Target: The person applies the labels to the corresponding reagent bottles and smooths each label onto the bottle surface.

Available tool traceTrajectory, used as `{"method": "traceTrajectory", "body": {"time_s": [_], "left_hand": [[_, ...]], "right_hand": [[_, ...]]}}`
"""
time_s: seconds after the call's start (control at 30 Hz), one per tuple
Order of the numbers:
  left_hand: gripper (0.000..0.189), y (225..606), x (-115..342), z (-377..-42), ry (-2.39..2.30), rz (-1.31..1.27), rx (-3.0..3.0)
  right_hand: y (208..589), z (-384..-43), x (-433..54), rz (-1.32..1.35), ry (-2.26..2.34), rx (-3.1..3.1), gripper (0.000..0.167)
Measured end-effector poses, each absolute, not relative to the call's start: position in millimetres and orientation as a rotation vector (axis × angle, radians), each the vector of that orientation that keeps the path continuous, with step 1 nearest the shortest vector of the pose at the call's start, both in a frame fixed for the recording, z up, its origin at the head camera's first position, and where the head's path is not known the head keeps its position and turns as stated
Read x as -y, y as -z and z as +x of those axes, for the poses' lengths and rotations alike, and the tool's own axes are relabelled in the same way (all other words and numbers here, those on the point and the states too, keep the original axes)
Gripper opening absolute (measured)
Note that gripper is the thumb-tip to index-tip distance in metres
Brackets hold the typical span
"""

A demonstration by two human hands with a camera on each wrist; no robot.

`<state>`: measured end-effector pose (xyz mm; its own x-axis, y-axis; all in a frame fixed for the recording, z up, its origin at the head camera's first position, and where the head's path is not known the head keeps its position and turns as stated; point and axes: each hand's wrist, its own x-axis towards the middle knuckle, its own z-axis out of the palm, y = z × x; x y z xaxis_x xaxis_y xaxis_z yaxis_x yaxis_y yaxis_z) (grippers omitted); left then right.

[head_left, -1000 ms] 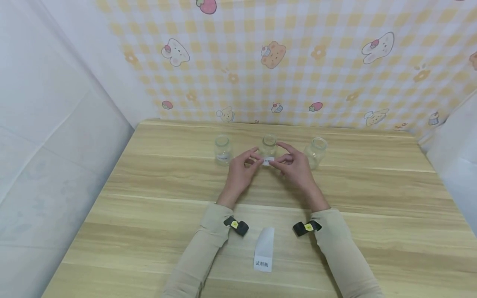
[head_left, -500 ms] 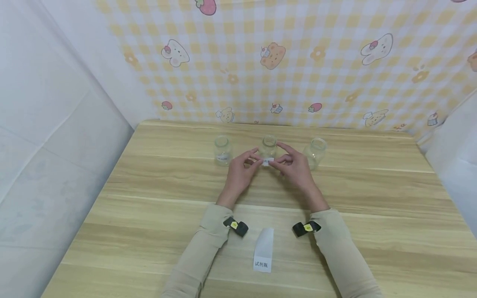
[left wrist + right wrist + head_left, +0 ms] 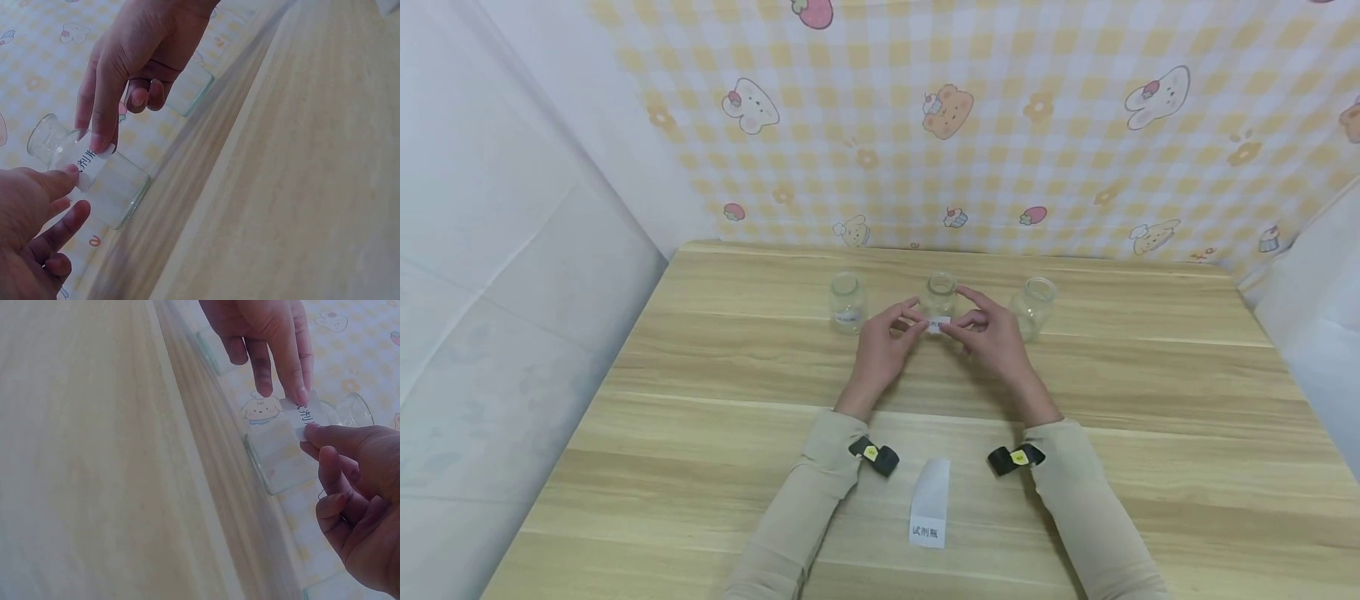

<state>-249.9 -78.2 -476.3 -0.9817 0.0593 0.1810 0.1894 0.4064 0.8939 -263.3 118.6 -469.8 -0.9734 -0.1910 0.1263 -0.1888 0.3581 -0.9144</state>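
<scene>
A clear glass jar [image 3: 940, 293] stands upright in the middle of a row at the back of the table. Across its front lies a small white label [image 3: 937, 324] with printed black characters. My left hand [image 3: 883, 346] pinches the label's left end, thumb in front. At the right end my right hand [image 3: 996, 337] pinches with its thumb, its index finger reaching along the jar's side. Both wrist views show the thumbs on the label [image 3: 92, 161] against the glass; whether it is stuck down cannot be told. The fingertips behind the label are partly hidden.
To the left stands a glass jar [image 3: 847, 304] bearing a similar label. Another glass jar [image 3: 1034, 308], partly behind the right hand, is at the right. A paper strip [image 3: 930, 500] with a printed label lies between the forearms. Patterned cloth [image 3: 880, 150] hangs behind the table.
</scene>
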Motion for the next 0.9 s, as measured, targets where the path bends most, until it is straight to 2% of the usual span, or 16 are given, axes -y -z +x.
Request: {"method": "traceTrajectory", "body": {"time_s": [0.9], "left_hand": [[0.01,480.0,73.4,-248.9,1.549,-0.234,2.502]], "right_hand": [[468.8,-262.3,-116.4,-0.35,1.727,-2.621,0.063]]}}
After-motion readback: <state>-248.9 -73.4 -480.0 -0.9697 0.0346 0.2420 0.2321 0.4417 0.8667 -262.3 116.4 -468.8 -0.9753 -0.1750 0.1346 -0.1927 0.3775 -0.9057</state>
